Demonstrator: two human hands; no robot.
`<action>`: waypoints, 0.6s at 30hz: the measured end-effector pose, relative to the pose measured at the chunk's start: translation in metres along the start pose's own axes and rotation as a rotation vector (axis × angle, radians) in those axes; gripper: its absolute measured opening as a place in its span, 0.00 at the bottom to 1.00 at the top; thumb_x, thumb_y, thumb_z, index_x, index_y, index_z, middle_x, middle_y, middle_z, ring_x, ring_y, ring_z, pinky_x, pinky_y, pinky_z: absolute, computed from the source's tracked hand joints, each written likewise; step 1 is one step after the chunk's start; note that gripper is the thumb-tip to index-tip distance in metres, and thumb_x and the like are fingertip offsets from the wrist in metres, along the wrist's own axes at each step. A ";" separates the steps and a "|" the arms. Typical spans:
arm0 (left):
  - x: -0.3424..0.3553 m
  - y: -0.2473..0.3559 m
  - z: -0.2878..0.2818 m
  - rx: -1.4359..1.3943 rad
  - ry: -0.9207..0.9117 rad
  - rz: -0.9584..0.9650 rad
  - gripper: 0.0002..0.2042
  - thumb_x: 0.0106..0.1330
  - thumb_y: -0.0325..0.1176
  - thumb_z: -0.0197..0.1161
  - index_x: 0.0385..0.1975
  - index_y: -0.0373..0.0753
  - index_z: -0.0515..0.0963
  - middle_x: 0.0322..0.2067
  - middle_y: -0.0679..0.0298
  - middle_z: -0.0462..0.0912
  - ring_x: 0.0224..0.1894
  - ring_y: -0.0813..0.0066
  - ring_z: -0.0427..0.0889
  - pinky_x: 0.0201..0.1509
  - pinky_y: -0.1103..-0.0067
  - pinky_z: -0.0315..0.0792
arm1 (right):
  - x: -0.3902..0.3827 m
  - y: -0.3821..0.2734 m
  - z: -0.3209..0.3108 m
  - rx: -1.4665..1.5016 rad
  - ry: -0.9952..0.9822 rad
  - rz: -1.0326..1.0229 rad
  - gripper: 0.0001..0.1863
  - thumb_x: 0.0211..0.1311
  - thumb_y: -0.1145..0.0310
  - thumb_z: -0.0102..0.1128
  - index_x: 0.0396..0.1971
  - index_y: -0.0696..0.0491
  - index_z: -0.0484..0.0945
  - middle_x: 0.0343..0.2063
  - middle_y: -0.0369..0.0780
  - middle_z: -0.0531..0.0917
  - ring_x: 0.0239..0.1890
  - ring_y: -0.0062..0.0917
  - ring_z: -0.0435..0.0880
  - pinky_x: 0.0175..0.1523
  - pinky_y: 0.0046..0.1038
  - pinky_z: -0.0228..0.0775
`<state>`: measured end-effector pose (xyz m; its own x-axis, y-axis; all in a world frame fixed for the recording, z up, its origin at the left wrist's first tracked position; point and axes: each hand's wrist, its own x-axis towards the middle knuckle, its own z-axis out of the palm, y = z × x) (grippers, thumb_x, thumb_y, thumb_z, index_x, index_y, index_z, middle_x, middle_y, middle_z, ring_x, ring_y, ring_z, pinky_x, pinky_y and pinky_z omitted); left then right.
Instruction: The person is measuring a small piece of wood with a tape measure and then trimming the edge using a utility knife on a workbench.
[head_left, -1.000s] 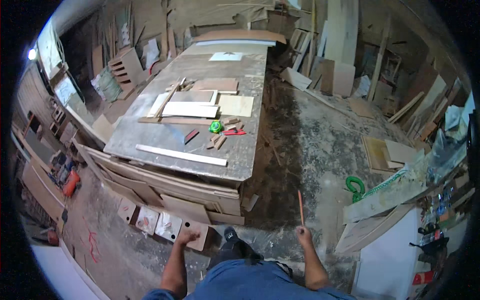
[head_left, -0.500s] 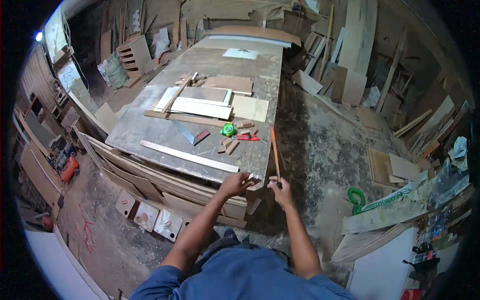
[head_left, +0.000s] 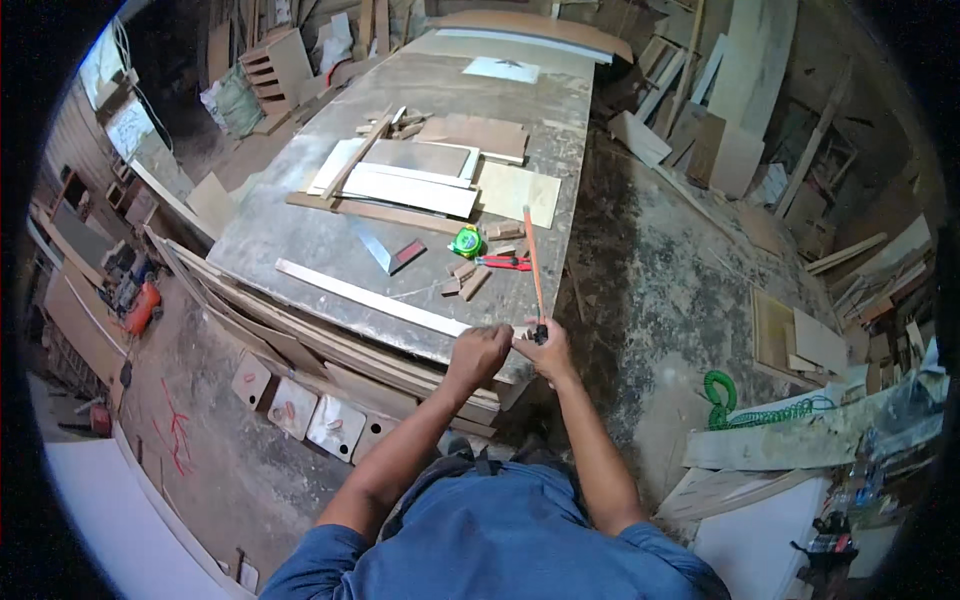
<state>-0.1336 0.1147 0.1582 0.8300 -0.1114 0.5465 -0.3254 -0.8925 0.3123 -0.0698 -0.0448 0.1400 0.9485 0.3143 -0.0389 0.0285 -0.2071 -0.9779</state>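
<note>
Both my left hand (head_left: 482,354) and right hand (head_left: 549,354) sit close together, the right closed on a long, thin orange stick's (head_left: 533,262) dark end, seemingly to point it away from me; whether the left grips anything, I cannot tell. Beyond them spreads a scuffed grey tabletop (head_left: 300,230); farther right, tall pale boards (head_left: 745,85) lean.

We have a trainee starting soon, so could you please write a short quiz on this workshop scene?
1. Which hand holds the long orange rod?
2. True or false: the metal-bladed square lies on the floor.
3. What colour is the tape measure: A) blue, B) green, C) white?

Key:
1. The right hand.
2. False: the metal-bladed square lies on the tabletop.
3. B.
</note>
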 end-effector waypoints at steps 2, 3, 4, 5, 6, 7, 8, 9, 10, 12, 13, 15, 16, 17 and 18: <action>0.011 -0.001 0.000 -0.011 0.017 -0.063 0.05 0.58 0.30 0.58 0.31 0.40 0.70 0.24 0.58 0.78 0.28 0.56 0.80 0.31 0.66 0.73 | 0.012 0.005 0.001 0.114 -0.007 -0.019 0.25 0.43 0.70 0.77 0.43 0.58 0.78 0.31 0.34 0.82 0.33 0.16 0.78 0.39 0.22 0.72; 0.017 -0.002 0.002 -0.021 0.010 -0.101 0.08 0.56 0.30 0.61 0.34 0.39 0.72 0.28 0.56 0.80 0.32 0.55 0.81 0.34 0.67 0.75 | 0.021 0.010 -0.004 0.117 -0.016 -0.014 0.25 0.43 0.70 0.77 0.43 0.58 0.78 0.31 0.34 0.82 0.33 0.16 0.78 0.39 0.22 0.72; 0.024 -0.003 0.007 -0.016 0.007 -0.109 0.08 0.56 0.30 0.61 0.34 0.39 0.72 0.28 0.56 0.80 0.32 0.55 0.81 0.34 0.67 0.75 | 0.030 0.014 -0.010 0.114 -0.034 -0.101 0.25 0.43 0.70 0.77 0.44 0.58 0.78 0.33 0.35 0.83 0.35 0.16 0.79 0.42 0.23 0.73; 0.030 -0.004 0.010 -0.179 0.037 -0.146 0.15 0.54 0.30 0.65 0.42 0.39 0.72 0.36 0.54 0.80 0.39 0.55 0.81 0.40 0.69 0.76 | 0.038 0.017 -0.014 0.116 -0.054 -0.191 0.26 0.42 0.70 0.77 0.44 0.58 0.78 0.36 0.36 0.83 0.37 0.17 0.80 0.44 0.23 0.73; 0.034 -0.009 0.014 -0.341 0.071 -0.184 0.23 0.52 0.31 0.69 0.49 0.38 0.72 0.44 0.51 0.79 0.46 0.55 0.81 0.46 0.70 0.76 | 0.048 0.019 -0.020 0.162 -0.110 -0.174 0.27 0.42 0.70 0.78 0.44 0.58 0.78 0.37 0.36 0.83 0.39 0.17 0.80 0.47 0.24 0.73; 0.031 -0.020 0.029 -0.642 -0.049 -0.316 0.39 0.49 0.33 0.75 0.62 0.39 0.63 0.59 0.52 0.70 0.57 0.58 0.75 0.57 0.70 0.72 | 0.056 0.022 -0.026 0.171 -0.124 -0.176 0.27 0.42 0.70 0.78 0.44 0.58 0.78 0.37 0.36 0.83 0.39 0.17 0.80 0.47 0.24 0.73; 0.036 -0.021 0.032 -0.808 -0.091 -0.421 0.40 0.51 0.34 0.75 0.64 0.39 0.61 0.61 0.54 0.68 0.58 0.61 0.74 0.59 0.69 0.71 | 0.062 0.020 -0.033 0.190 -0.174 -0.176 0.27 0.42 0.70 0.77 0.45 0.58 0.78 0.37 0.36 0.83 0.39 0.18 0.80 0.48 0.24 0.73; 0.042 -0.022 0.035 -0.974 -0.131 -0.525 0.41 0.52 0.35 0.75 0.65 0.39 0.60 0.63 0.56 0.66 0.59 0.63 0.72 0.60 0.68 0.70 | 0.069 0.017 -0.039 0.210 -0.223 -0.177 0.27 0.42 0.71 0.77 0.45 0.58 0.78 0.37 0.36 0.83 0.40 0.18 0.80 0.48 0.24 0.73; 0.047 -0.026 0.035 -1.014 -0.172 -0.486 0.40 0.52 0.35 0.75 0.65 0.41 0.61 0.62 0.59 0.67 0.60 0.64 0.72 0.62 0.67 0.69 | 0.076 0.015 -0.050 0.180 -0.265 -0.208 0.27 0.43 0.72 0.77 0.47 0.58 0.77 0.38 0.37 0.83 0.41 0.19 0.80 0.49 0.24 0.73; 0.057 -0.028 0.039 -0.992 -0.198 -0.482 0.39 0.53 0.35 0.75 0.65 0.42 0.62 0.62 0.60 0.67 0.60 0.65 0.72 0.61 0.67 0.69 | 0.093 0.024 -0.064 0.189 -0.309 -0.224 0.28 0.43 0.73 0.77 0.47 0.58 0.77 0.39 0.37 0.83 0.41 0.18 0.80 0.49 0.24 0.73; 0.062 -0.029 0.042 -0.977 -0.226 -0.473 0.38 0.53 0.35 0.75 0.65 0.43 0.63 0.62 0.61 0.68 0.59 0.65 0.72 0.61 0.68 0.69 | 0.101 0.028 -0.069 0.192 -0.347 -0.238 0.28 0.43 0.73 0.76 0.48 0.58 0.77 0.39 0.37 0.83 0.41 0.18 0.80 0.49 0.24 0.73; 0.075 -0.024 0.036 -0.906 -0.220 -0.505 0.35 0.53 0.36 0.74 0.63 0.45 0.67 0.60 0.61 0.70 0.59 0.66 0.72 0.60 0.68 0.69 | 0.111 0.028 -0.077 0.262 -0.399 -0.171 0.29 0.44 0.74 0.76 0.49 0.59 0.76 0.39 0.37 0.83 0.41 0.18 0.80 0.49 0.24 0.73; 0.079 -0.022 0.038 -0.855 -0.207 -0.499 0.34 0.54 0.36 0.74 0.62 0.44 0.68 0.58 0.61 0.72 0.59 0.66 0.73 0.59 0.68 0.70 | 0.115 0.028 -0.081 0.270 -0.421 -0.171 0.29 0.43 0.74 0.76 0.49 0.59 0.76 0.39 0.37 0.83 0.41 0.18 0.80 0.49 0.24 0.73; 0.085 -0.019 0.036 -0.802 -0.194 -0.490 0.32 0.54 0.37 0.74 0.60 0.43 0.69 0.56 0.61 0.74 0.58 0.67 0.73 0.59 0.68 0.70 | 0.121 0.027 -0.085 0.277 -0.441 -0.173 0.29 0.43 0.74 0.77 0.49 0.59 0.76 0.40 0.37 0.83 0.41 0.18 0.80 0.49 0.24 0.73; 0.094 -0.012 0.032 -0.761 -0.151 -0.474 0.29 0.54 0.36 0.74 0.57 0.42 0.72 0.53 0.61 0.76 0.55 0.67 0.75 0.57 0.69 0.71 | 0.126 0.027 -0.088 0.279 -0.455 -0.171 0.29 0.43 0.74 0.77 0.49 0.59 0.76 0.40 0.37 0.83 0.41 0.18 0.80 0.49 0.24 0.73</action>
<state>-0.0368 0.1011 0.1810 0.9862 0.0902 0.1389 -0.1012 -0.3358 0.9365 0.0785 -0.0918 0.1265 0.7044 0.7025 0.1012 0.0269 0.1161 -0.9929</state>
